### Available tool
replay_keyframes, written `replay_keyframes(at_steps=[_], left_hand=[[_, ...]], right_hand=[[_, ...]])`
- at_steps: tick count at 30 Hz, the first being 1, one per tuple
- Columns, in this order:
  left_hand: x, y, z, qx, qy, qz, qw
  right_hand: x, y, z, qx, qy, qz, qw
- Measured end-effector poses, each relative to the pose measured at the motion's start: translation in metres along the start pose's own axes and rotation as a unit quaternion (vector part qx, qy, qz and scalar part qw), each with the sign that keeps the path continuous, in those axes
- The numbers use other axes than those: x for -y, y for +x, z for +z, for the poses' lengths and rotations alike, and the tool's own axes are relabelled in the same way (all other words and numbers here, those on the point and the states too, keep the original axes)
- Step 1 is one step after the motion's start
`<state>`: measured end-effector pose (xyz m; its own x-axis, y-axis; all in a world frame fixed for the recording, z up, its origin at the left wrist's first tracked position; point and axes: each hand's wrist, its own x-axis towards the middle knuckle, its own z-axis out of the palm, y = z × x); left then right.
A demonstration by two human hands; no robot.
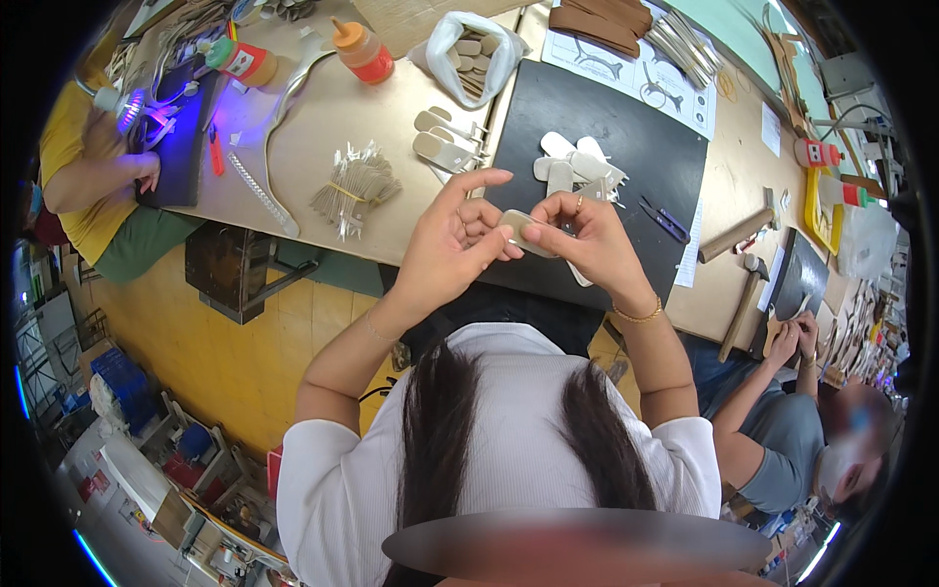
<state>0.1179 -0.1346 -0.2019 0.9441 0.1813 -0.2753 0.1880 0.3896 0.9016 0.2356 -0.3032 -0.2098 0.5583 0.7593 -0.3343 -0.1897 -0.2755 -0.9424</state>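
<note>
My left hand (445,240) and my right hand (592,240) meet over the near edge of a black mat (528,117). Between them is a small flat beige tab with a rounded end (519,223), looking like leather. The left thumb presses on one side of it while the left index finger points away. My right thumb and fingers pinch its other side. Just beyond the right hand lies a pile of cream rounded tabs (559,178). Purple-handled snips (670,227) rest on the mat to the right. What lies under the right hand is partly hidden.
To the left are a banded bundle of thin strips (352,191) and several larger beige tabs (445,152). Behind stand a white bag of rounded pieces (469,73) and an orange bottle (364,54). A hammer (745,303) lies right. Co-workers sit at both sides.
</note>
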Motion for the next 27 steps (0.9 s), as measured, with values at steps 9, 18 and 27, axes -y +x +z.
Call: replay_keyframes(at_steps=[9, 18, 27], left_hand=[[-0.016, 0.057, -0.063, -0.125, 0.513, -0.014, 0.849], [0.025, 0.054, -0.019, -0.016, 0.520, 0.192, 0.832], [0.076, 0.045, 0.024, 0.040, 0.558, 0.216, 0.800]], right_hand=[[0.024, 0.058, -0.025, -0.100, -0.161, -0.092, 0.977], [0.067, 0.273, -0.052, -0.268, -0.379, -0.397, 0.792], [0.103, 0.350, -0.042, -0.293, -0.543, -0.390, 0.684]])
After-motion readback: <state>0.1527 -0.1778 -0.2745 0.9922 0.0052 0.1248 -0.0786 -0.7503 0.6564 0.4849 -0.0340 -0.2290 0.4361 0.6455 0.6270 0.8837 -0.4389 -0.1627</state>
